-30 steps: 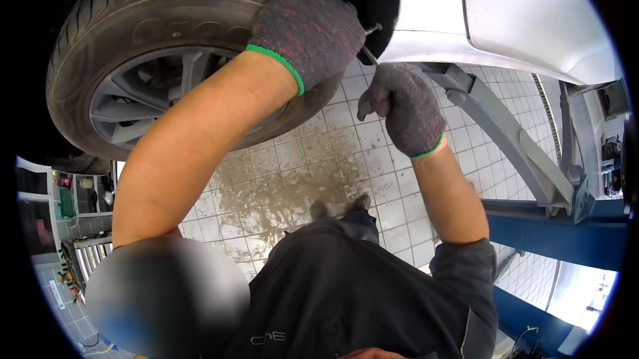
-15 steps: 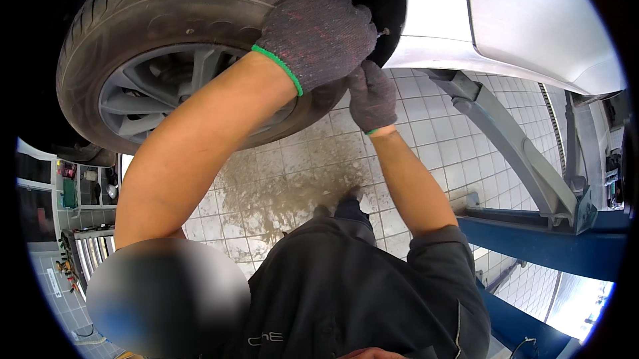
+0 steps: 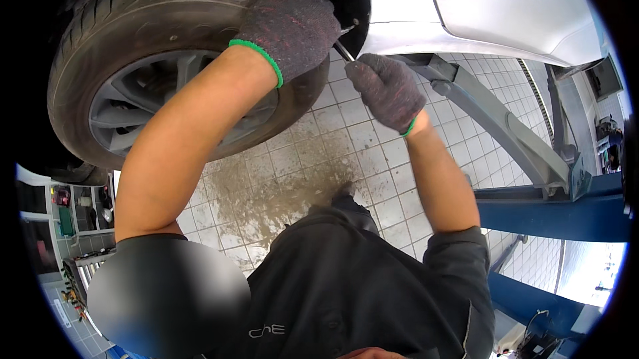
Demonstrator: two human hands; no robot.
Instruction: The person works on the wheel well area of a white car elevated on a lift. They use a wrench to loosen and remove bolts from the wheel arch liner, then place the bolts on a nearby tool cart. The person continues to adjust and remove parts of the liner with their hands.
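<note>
Beside the black rubber tyre [image 3: 174, 26], the grey-knit-gloved right hand [image 3: 386, 90] pinches a slim silver metal rod [image 3: 343, 51] between both hands; the matching-gloved left hand [image 3: 289, 28] hides its grip, can't tell; work looks mid-way, nothing visibly finished.

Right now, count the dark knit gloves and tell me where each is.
2: one glove on the left hand, in front of the tire; the other glove on the right hand, at the end of a thin metal tool.

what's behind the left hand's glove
Tire sidewall shows beside the left glove, and a metal rod sticks out at its lower right; the palm and anything in it are covered.
</note>
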